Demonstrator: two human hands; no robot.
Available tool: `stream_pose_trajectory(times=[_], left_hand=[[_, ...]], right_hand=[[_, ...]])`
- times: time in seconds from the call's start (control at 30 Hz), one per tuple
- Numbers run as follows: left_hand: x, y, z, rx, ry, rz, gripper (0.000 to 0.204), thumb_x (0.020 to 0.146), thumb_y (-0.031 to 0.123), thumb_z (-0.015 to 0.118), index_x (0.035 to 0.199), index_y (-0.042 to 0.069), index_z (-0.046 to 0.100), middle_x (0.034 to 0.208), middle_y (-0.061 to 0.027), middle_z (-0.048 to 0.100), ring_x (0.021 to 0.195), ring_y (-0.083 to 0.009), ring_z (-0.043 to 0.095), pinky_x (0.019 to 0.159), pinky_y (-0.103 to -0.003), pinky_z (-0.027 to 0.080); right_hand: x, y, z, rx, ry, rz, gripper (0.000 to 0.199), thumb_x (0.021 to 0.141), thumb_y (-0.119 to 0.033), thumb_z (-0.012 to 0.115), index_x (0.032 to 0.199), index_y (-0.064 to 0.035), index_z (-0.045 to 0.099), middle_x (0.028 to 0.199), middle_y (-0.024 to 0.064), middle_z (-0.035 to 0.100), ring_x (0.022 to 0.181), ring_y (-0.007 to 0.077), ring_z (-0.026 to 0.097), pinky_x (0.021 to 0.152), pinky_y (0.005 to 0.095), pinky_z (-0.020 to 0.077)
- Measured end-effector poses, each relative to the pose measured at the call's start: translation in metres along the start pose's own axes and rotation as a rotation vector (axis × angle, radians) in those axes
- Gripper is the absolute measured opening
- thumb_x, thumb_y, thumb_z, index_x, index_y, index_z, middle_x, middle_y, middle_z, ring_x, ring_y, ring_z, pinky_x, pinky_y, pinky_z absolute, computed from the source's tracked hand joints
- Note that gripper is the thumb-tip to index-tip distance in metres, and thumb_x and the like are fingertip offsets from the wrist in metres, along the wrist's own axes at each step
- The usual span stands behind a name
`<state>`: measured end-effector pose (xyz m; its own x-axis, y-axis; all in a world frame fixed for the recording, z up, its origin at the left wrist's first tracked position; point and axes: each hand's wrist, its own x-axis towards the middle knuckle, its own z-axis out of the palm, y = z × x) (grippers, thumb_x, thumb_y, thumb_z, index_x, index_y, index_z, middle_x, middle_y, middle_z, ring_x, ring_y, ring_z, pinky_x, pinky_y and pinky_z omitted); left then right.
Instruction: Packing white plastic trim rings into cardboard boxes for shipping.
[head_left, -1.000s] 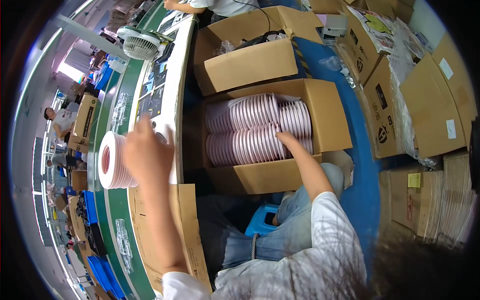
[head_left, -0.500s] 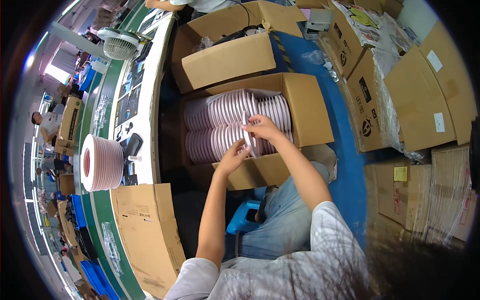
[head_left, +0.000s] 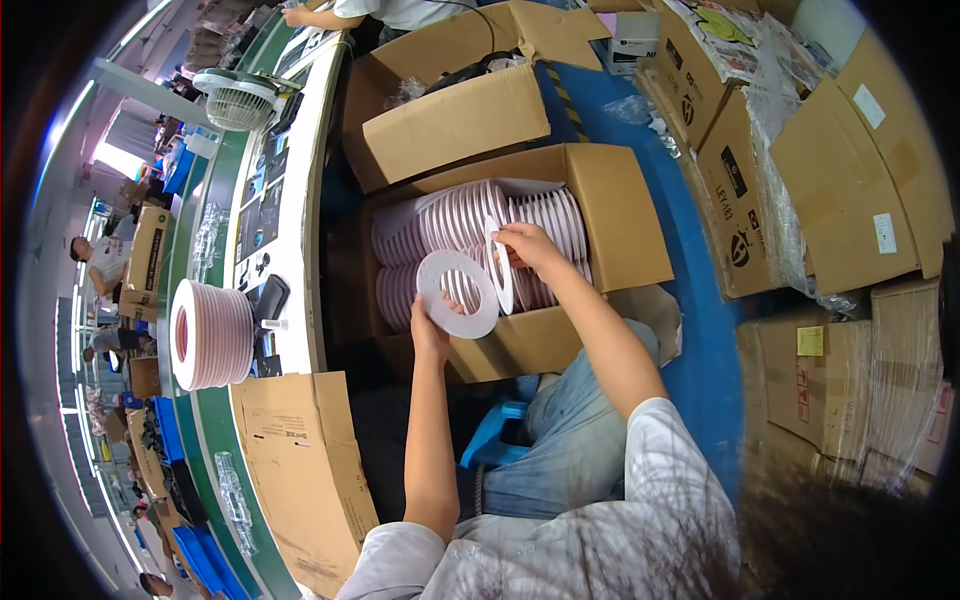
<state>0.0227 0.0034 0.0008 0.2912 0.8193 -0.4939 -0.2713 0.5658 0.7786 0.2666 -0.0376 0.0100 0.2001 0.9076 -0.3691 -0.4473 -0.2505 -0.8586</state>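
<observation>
Both forearms reach forward over the open box (head_left: 620, 215) of upright pale pink rings, the left hand (head_left: 432, 325) pinching a flat white ring (head_left: 457, 293) facing the camera, the right hand (head_left: 528, 247) gripping a second ring (head_left: 497, 262) edge-on just beside it.

I see an open cardboard box (head_left: 620, 215) straight ahead on the floor (head_left: 700, 360), with rows of flat rings (head_left: 455, 215) standing on edge in it. My left hand (head_left: 432, 325) holds one ring (head_left: 457, 293) above the box's near wall; my right hand (head_left: 530, 250) holds a second ring (head_left: 497, 265) just beside it, over the rows. Behind that box sits another box (head_left: 450, 120). To my left runs the table (head_left: 300, 200), carrying a stack of rings (head_left: 210, 335) and, farther back, a fan (head_left: 235, 98). More boxes (head_left: 840, 190) stand to my right. A flat sheet of cardboard (head_left: 300, 465) leans near the table's end, by my left arm.
</observation>
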Motion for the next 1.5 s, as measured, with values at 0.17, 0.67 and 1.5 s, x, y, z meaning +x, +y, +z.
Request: stream_pose_trajectory(times=[0.17, 0.67, 1.5], left_hand=[[-0.006, 0.01, -0.013, -0.056, 0.013, 0.021, 0.05, 0.096, 0.044, 0.034, 0.098, 0.0, 0.057, 0.069, -0.0049, 0.053, 0.063, -0.0183, 0.052, 0.063, -0.031, 0.047], [-0.022, 0.024, -0.004, 0.241, 0.025, 0.153, 0.05, 0.098, 0.038, 0.035, 0.105, -0.005, 0.059, 0.065, -0.0026, 0.048, 0.059, -0.0133, 0.046, 0.058, -0.027, 0.041], [-0.029, 0.04, -0.041, 0.269, 0.137, 0.217, 0.047, 0.098, 0.038, 0.038, 0.098, -0.002, 0.063, 0.064, -0.0017, 0.053, 0.056, -0.0114, 0.049, 0.057, -0.025, 0.042]], right_hand=[[0.007, 0.007, 0.001, 0.013, -0.027, 0.024, 0.023, 0.087, -0.024, 0.058, 0.101, -0.0058, 0.059, 0.081, 0.0054, 0.067, 0.069, 0.0126, 0.064, 0.062, 0.0263, 0.05], [0.014, 0.003, -0.005, 0.194, -0.119, 0.05, 0.057, 0.07, -0.002, 0.044, 0.127, -0.0022, 0.042, 0.096, 0.0165, 0.064, 0.089, 0.0264, 0.064, 0.079, 0.0362, 0.053], [-0.015, -0.021, 0.005, 0.007, -0.469, -0.522, 0.083, 0.073, -0.007, 0.064, 0.144, -0.0034, 0.022, 0.111, 0.017, 0.06, 0.107, 0.0238, 0.057, 0.094, 0.0353, 0.0422]])
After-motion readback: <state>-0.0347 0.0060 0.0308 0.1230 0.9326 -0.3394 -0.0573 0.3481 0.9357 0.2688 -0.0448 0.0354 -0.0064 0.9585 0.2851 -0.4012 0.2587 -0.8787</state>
